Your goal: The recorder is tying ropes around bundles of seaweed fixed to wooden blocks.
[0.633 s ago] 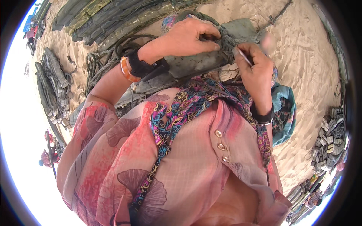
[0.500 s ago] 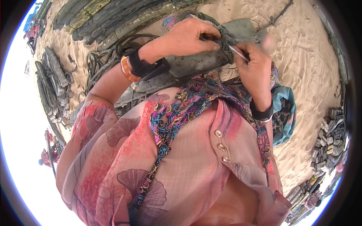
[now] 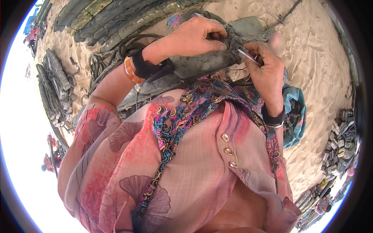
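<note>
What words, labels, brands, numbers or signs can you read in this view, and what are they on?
None can be read.
Thin pale tool in the right hand: no marking can be made out.
Black left-wrist device: any marking is too small to read.
Patterned cloth: swirls, no readable lettering.

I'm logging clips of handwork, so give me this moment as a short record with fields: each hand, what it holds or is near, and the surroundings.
Left hand: curled against dark, twisted rope; grip unclear
Right hand: holds a slim, pale, rod-like tool, its tip toward the rope
Beneath left hand: smooth, grey-green slab
Beside right forearm: open, teal cloth bag with dark contents
Upper left: stack of long, dark slabs
Far right: heap of small, grey blocks
Ground: pale, rippled sand
</note>
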Available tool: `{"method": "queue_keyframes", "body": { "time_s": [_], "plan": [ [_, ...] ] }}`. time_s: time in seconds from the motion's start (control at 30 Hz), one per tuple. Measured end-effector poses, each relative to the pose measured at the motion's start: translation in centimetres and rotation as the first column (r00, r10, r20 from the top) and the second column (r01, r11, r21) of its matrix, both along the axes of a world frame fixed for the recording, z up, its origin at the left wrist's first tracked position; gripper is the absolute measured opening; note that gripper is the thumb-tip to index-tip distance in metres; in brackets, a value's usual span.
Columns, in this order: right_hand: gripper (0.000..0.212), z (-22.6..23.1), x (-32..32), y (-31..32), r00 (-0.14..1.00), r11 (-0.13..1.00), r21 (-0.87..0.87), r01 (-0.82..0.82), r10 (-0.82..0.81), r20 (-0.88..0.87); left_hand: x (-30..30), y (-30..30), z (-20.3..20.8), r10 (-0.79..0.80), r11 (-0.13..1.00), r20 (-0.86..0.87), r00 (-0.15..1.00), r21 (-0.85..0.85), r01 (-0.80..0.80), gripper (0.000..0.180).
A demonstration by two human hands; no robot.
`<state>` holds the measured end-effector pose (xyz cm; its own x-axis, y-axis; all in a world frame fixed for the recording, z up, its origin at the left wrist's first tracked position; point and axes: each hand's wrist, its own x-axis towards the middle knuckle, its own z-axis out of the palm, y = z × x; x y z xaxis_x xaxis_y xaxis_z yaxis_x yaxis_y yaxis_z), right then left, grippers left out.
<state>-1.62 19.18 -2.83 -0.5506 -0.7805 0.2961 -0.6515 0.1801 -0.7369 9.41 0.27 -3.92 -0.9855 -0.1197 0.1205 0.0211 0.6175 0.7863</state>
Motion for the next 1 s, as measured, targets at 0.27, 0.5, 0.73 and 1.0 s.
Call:
{"method": "queue_keyframes", "body": {
  "time_s": [0.27,0.5,0.73,1.0],
  "plan": [
    [0.009,-0.9,-0.1,-1.2,0.968,0.998,-0.063,0.006,-0.022,-0.252,-0.2,-0.5,0.0,-0.09,0.98,0.023,0.996,0.18,0.084,0.026],
    [0.011,-0.3,1.0,-2.1,0.865,0.999,0.036,-0.006,0.024,-0.501,-1.0,-0.7,-0.1,-0.077,0.996,0.029,0.997,0.041,0.075,0.019],
    [0.019,0.2,0.0,0.4,0.987,0.993,0.09,-0.079,0.065,0.146,-1.3,-0.7,0.6,0.058,0.998,0.047,0.997,-0.03,-0.057,0.01],
    [0.019,-0.4,-0.5,1.2,0.99,0.995,-0.09,-0.049,0.061,0.13,-1.0,-0.9,-0.2,-0.04,0.995,-0.16,0.986,-0.096,0.025,0.01]
  ]
}}
